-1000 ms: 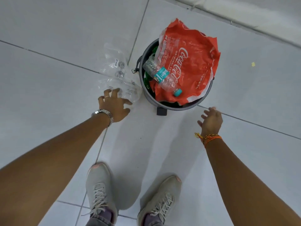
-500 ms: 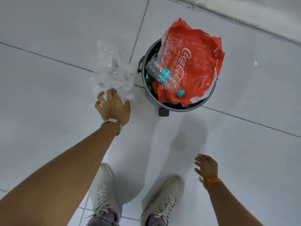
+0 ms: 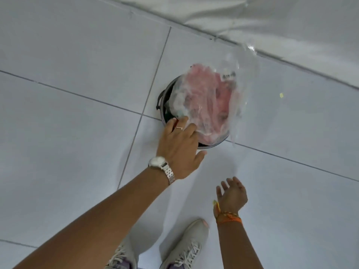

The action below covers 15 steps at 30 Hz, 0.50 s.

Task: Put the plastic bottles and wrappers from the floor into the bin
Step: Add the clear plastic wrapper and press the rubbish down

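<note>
A dark grey bin [image 3: 164,102] stands on the white tiled floor. A large clear plastic wrapper [image 3: 240,78] hangs blurred over the bin's mouth, and the red wrapper [image 3: 209,90] inside the bin shows through it. My left hand [image 3: 178,146], with a watch on the wrist, is at the bin's near rim and its fingers hold the clear wrapper's lower edge. My right hand [image 3: 233,195], with orange thread bands at the wrist, hovers low at the right, fingers spread and holding nothing. The bottle in the bin is hidden behind the plastic.
My two pale sneakers [image 3: 186,245] stand just in front of the bin. A white wall base [image 3: 272,26] runs diagonally behind it. A tiny yellow scrap [image 3: 281,95] lies on the tile to the right of the bin.
My left hand lifted the clear wrapper off the floor at the bin's left and swung it right over the bin. My right hand drew back toward me.
</note>
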Each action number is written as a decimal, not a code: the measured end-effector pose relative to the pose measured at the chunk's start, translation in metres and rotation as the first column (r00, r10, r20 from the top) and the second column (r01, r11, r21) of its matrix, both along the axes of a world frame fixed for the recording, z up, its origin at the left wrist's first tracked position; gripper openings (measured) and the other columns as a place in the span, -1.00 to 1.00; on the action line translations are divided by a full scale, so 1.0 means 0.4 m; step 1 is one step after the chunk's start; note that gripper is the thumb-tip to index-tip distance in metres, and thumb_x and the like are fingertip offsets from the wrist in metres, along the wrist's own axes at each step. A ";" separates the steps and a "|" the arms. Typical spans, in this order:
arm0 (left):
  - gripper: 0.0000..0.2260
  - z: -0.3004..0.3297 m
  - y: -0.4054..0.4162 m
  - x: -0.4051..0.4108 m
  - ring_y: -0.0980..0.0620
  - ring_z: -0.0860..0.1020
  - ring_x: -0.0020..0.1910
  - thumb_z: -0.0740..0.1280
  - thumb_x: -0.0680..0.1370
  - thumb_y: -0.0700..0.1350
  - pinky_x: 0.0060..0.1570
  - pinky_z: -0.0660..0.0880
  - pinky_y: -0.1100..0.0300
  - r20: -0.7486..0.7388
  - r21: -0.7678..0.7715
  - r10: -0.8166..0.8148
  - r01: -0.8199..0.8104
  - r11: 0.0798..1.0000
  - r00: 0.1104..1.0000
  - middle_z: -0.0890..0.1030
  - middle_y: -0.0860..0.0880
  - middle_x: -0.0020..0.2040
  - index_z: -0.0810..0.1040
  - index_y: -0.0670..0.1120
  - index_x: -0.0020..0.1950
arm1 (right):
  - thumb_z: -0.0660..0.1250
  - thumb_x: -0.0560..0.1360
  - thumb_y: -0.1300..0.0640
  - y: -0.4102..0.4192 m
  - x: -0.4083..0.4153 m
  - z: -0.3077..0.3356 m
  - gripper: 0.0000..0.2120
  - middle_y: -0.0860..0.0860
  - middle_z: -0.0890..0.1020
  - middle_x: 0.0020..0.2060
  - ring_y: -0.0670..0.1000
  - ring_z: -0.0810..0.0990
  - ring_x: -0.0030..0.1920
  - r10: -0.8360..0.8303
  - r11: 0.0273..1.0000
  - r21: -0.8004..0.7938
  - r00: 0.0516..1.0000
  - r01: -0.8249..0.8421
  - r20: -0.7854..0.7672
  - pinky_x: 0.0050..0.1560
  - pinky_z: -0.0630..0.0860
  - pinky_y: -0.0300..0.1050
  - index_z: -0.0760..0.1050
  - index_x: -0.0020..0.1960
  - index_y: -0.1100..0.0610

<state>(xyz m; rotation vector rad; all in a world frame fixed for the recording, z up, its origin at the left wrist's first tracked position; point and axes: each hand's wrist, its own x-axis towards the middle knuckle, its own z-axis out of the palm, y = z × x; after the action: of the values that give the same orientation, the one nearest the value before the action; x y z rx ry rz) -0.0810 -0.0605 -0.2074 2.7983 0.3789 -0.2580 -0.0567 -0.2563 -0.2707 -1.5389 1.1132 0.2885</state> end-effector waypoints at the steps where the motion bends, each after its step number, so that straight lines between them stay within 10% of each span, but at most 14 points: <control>1: -0.57 -0.007 0.010 0.012 -0.16 0.35 0.45 0.23 0.52 0.23 0.40 0.20 -0.11 -0.058 0.004 -0.056 0.056 0.998 0.997 0.59 0.00 0.25 0.65 -0.04 0.14 | 0.27 0.57 0.29 0.026 0.025 0.028 -0.83 0.07 0.60 0.00 0.11 0.61 0.03 0.023 1.000 -0.020 0.996 -0.022 0.090 -0.16 0.52 -0.07 0.53 0.09 0.08; 3: -0.64 0.000 0.035 0.040 -0.14 0.39 0.41 0.23 0.54 0.20 0.34 0.27 -0.08 -0.130 0.009 -0.114 0.116 0.993 0.985 0.63 -0.01 0.15 0.67 -0.03 -0.03 | 0.33 0.53 0.28 0.075 0.074 0.096 -0.79 0.07 0.58 0.07 0.00 0.59 -0.04 0.256 0.961 -0.183 0.910 -0.205 0.327 -0.13 0.51 -0.06 0.52 0.10 0.05; 6: -0.65 0.046 0.069 0.073 -0.10 0.52 0.19 0.23 0.52 0.11 0.07 0.35 0.01 -0.072 0.054 -0.077 0.081 0.995 0.994 0.58 0.01 -0.21 0.34 -0.02 -0.40 | 0.49 0.38 0.23 0.150 0.156 0.186 -0.41 0.08 0.41 0.34 0.01 0.50 0.19 0.751 0.660 -0.562 0.455 -0.498 0.479 0.11 0.49 -0.16 0.41 0.36 0.07; 9: -0.86 0.051 0.084 0.100 -0.12 0.55 0.07 0.33 0.51 -0.07 -0.12 0.37 0.09 0.025 -0.028 0.030 -0.029 0.999 0.999 0.52 -0.04 -0.08 0.44 -0.08 -0.19 | 0.51 0.29 0.04 0.219 0.259 0.208 -0.17 0.14 0.18 0.55 0.11 0.30 0.41 0.980 0.179 -0.766 0.039 -0.617 0.197 0.39 0.24 -0.24 0.29 0.51 0.08; 11: -0.56 0.033 0.093 0.126 -0.18 0.58 -0.02 0.45 0.44 -0.22 -0.20 0.53 0.05 -0.005 -0.118 0.129 -0.128 0.985 0.992 0.42 -0.17 0.27 0.43 -0.12 0.28 | 0.51 0.28 -0.03 0.259 0.304 0.188 -0.11 0.17 0.07 0.60 0.24 0.30 0.43 0.981 -0.188 -0.774 -0.153 -0.605 -0.119 0.30 0.37 0.06 0.24 0.54 0.03; 15: -0.22 -0.016 0.110 0.186 -0.21 0.58 -0.08 0.41 0.44 -0.33 -0.21 0.53 0.03 -0.123 -0.125 0.215 -0.230 0.965 0.969 0.18 -0.26 0.47 0.16 -0.01 0.58 | 0.53 0.21 -0.09 0.297 0.336 0.100 -0.03 0.19 0.03 0.60 0.28 0.28 0.46 0.832 -0.543 -0.624 -0.262 -0.563 -0.488 0.28 0.38 0.21 0.14 0.51 -0.05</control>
<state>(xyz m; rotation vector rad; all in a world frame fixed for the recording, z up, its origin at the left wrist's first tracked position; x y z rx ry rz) -0.0066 -0.0165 -0.2140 2.5842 0.6699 -0.3707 0.0776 -0.1373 -0.2306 -2.9397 -1.0918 0.6337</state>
